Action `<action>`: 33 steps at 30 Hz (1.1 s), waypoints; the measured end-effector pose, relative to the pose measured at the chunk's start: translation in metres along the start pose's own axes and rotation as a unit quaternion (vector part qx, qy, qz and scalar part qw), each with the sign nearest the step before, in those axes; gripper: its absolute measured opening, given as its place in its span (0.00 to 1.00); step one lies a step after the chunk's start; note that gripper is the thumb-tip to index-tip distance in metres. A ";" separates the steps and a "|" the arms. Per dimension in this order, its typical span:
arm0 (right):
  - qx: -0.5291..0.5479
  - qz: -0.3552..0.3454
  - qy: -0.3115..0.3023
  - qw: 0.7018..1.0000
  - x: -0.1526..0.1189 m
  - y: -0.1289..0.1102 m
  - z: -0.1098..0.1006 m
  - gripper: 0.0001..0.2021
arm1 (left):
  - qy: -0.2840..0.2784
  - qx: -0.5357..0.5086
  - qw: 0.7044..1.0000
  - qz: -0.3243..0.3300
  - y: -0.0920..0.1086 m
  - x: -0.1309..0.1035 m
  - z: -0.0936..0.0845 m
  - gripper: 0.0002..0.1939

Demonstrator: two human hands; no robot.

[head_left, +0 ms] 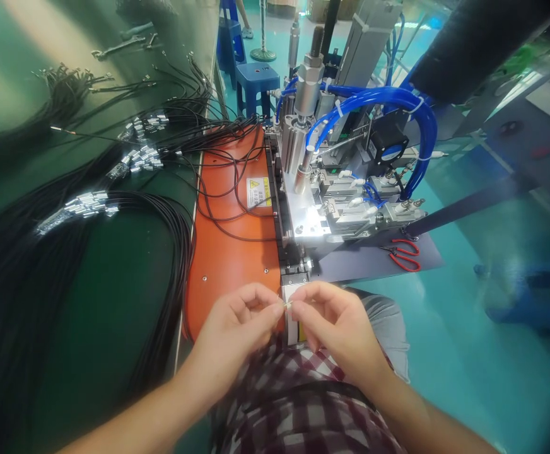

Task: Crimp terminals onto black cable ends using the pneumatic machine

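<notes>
My left hand (244, 315) and my right hand (334, 312) meet in front of my body, each in a closed pinch. Between their fingertips shows a small pale piece (288, 304), like a thin wire end, too small to name surely. Both hands' fingertips touch it. Just behind them lies the orange machine cover (237, 265) with a warning label (259, 192). Black cables (230, 151) loop across the cover's far part and run towards the machine.
On the green table at left lie bundles of black cables (171, 221) with metal-tipped ends (86, 205). A pneumatic machine (313, 195) with blue hoses (374, 94) stands ahead. Red-handled pliers (407, 255) rest on a grey plate (355, 261). A blue stool (258, 79) stands beyond.
</notes>
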State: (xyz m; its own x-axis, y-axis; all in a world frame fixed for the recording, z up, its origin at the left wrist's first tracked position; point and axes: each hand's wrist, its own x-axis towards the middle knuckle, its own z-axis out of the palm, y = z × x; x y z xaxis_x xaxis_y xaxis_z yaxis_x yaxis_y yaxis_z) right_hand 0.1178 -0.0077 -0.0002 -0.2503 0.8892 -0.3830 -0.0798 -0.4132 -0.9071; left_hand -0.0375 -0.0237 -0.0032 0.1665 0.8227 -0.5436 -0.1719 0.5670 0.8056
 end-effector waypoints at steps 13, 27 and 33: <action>0.030 -0.006 0.015 0.999 0.000 0.008 0.005 0.07 | -0.011 -0.027 0.999 0.034 -0.005 0.000 -0.003 0.11; -0.036 -0.012 0.000 0.999 -0.004 0.010 0.001 0.10 | -0.012 -0.018 1.000 0.008 -0.002 0.000 0.002 0.12; -0.069 -0.011 -0.007 0.998 -0.005 0.010 -0.006 0.07 | -0.031 -0.010 0.999 0.009 -0.006 -0.001 0.000 0.11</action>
State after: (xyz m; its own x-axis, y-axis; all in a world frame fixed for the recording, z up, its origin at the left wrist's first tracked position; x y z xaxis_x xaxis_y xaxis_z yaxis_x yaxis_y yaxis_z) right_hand 0.1244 -0.0147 -0.0088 -0.2641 0.8943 -0.3611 0.0486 -0.3616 -0.9311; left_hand -0.0367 -0.0277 -0.0081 0.2237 0.8286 -0.5132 -0.1955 0.5540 0.8093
